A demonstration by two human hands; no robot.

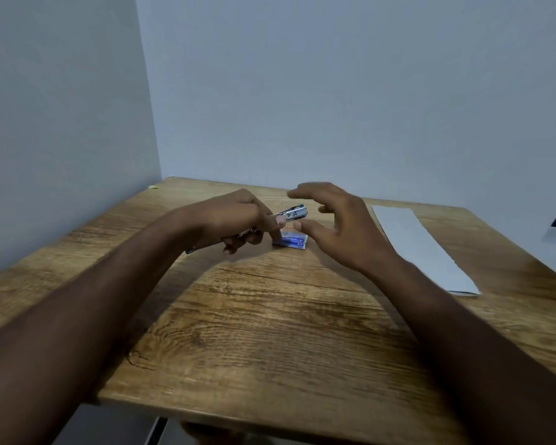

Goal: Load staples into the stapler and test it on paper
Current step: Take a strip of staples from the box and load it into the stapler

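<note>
left hand (238, 216) grips half-hidden stapler (294, 213); right hand (337, 226) fingers spread, empty.

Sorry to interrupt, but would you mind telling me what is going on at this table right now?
A person is working with a small metal stapler at a wooden table. The left hand grips the stapler and holds it above the tabletop, while the right hand hovers open just beside its front end, touching nothing. A little blue staple box lies on the table right under the hands. A strip of white paper waits off to the right, untouched.
</note>
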